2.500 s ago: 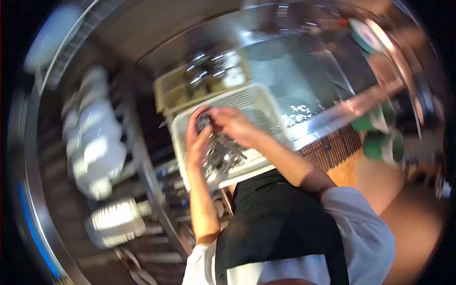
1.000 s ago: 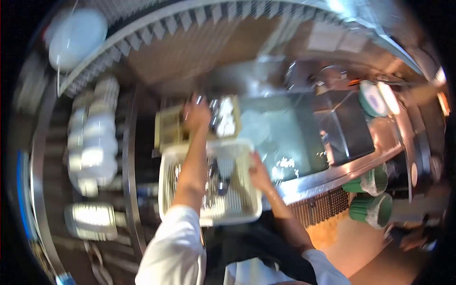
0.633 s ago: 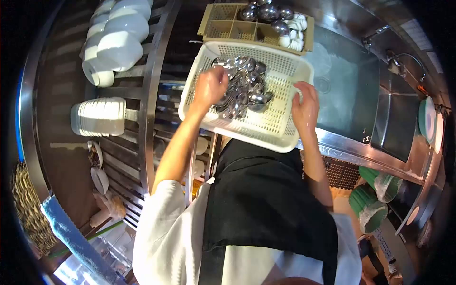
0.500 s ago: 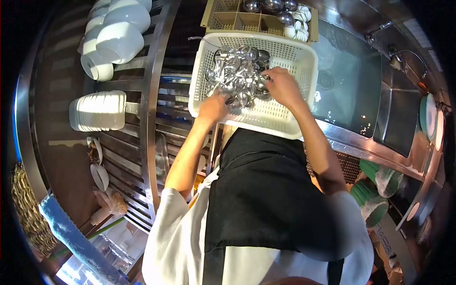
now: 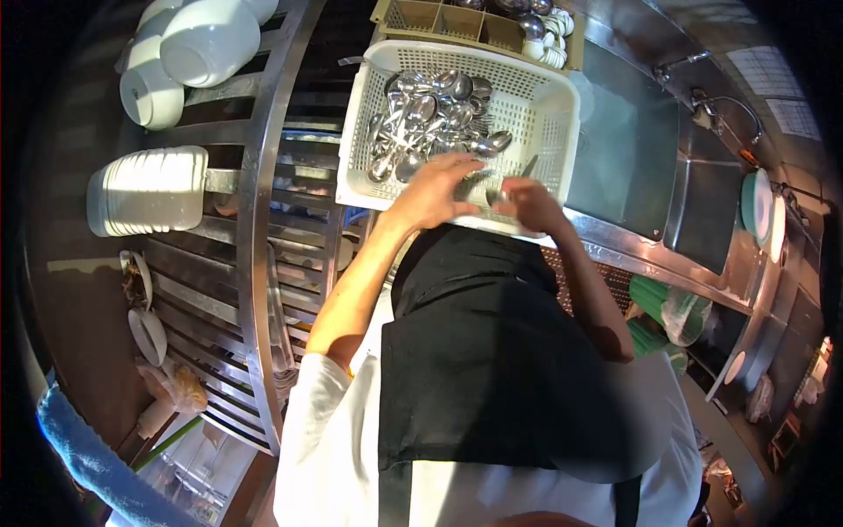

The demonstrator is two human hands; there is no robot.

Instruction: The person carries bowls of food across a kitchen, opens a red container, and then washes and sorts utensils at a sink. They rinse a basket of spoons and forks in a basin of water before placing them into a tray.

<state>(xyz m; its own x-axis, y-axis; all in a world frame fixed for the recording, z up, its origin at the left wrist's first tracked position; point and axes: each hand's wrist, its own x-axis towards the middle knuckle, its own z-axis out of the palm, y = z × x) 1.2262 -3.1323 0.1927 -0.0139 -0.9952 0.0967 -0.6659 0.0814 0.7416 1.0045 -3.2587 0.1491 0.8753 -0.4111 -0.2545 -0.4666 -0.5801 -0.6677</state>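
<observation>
A white perforated basket [image 5: 536, 97] holds a heap of metal spoons and other cutlery [image 5: 430, 114], mostly on its left side. Over the basket's near edge is my left hand [image 5: 439, 189], its fingers curved and thumb apart, with some metal just beyond the fingertips. My right hand [image 5: 529, 206] is at the near right part of the basket, blurred, its fingers closed round a piece of cutlery [image 5: 529, 167] whose thin end sticks up. A spoon bowl shows between the two hands.
Behind the basket stands a divided tan box [image 5: 421, 16] with white spoons and dark round items. A water-filled sink [image 5: 615, 132] with a faucet [image 5: 729, 101] lies right. Slatted shelves at left carry white bowls [image 5: 211, 44] and stacked containers [image 5: 149, 193].
Both hands have moved from the cutlery heap to the basket's near side. My right hand has taken hold of cutlery. The view has shifted slightly, and the heap's surface looks different.
</observation>
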